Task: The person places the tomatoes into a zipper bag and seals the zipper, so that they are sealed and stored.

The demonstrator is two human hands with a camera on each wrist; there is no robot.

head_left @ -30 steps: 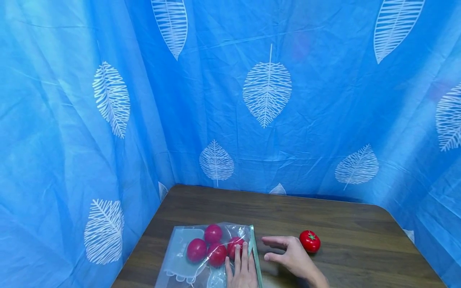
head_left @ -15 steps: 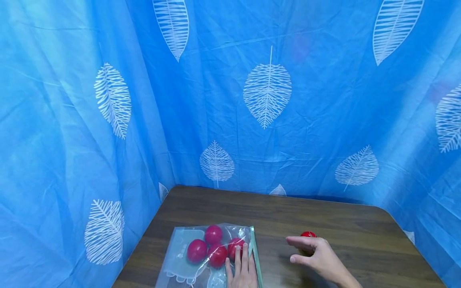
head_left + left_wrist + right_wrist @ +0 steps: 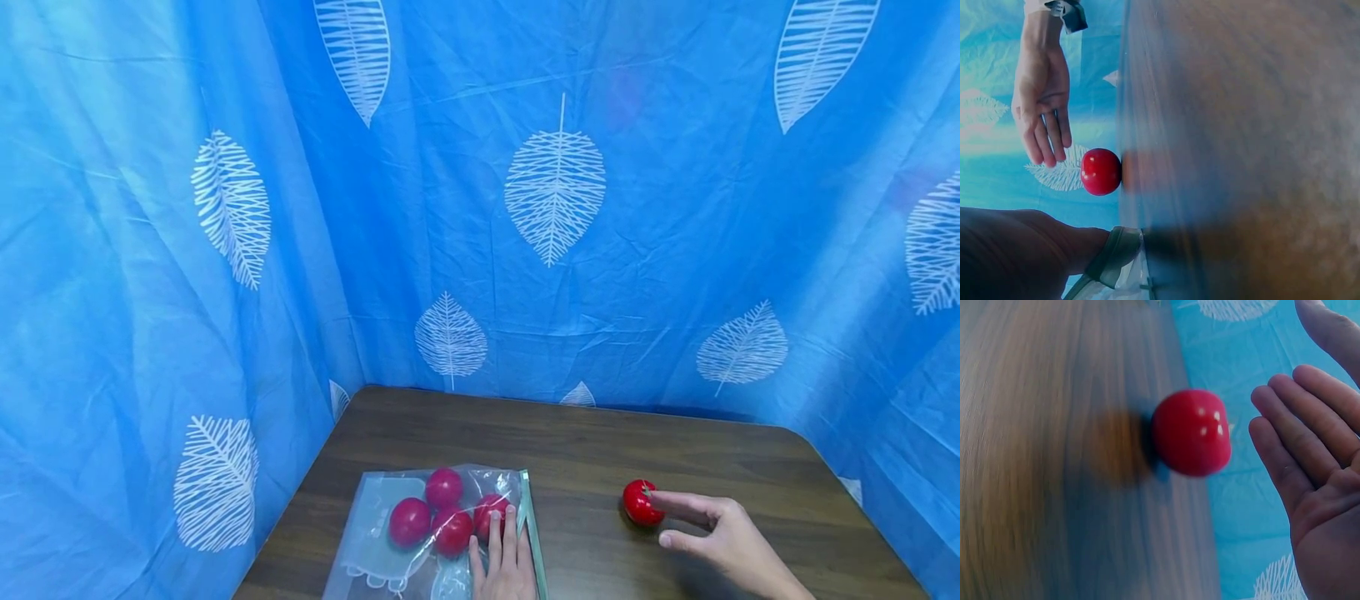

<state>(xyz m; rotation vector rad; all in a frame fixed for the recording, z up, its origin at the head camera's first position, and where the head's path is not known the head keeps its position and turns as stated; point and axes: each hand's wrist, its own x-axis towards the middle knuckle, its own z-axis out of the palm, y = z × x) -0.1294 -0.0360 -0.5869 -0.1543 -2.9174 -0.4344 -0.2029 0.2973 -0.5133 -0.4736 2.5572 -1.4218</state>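
In the head view, a glossy red tomato (image 3: 639, 503) is seen resting on the dark wooden table (image 3: 585, 446), well apart from a clear bag (image 3: 358, 546) in which four red round items (image 3: 409, 523) are held. For the reach at hand, the tomato is probably best taken round its sides, with the thumb set near and the fingers far, since a smooth round thing may well roll if it is nudged by one fingertip alone. The right hand (image 3: 726, 533) is held beside it, fingers extended and the thumb parted from them; nothing is gripped. The left hand (image 3: 506, 571) is laid on the bag near its green edge strip (image 3: 535, 542), fingers straight and a little spread; the bag is best pinned lightly there, so that it does not slide.

In the left wrist view, a gap is shown between the right fingertips and the tomato. The left thumb is partly covered by the green strip, and whether the edge is hooked by it cannot be told.

In the right wrist view, the palm is seen opened out, fingers nearly straight and apart from the tomato; an evenly centred palm should be sought before the fingers are closed.
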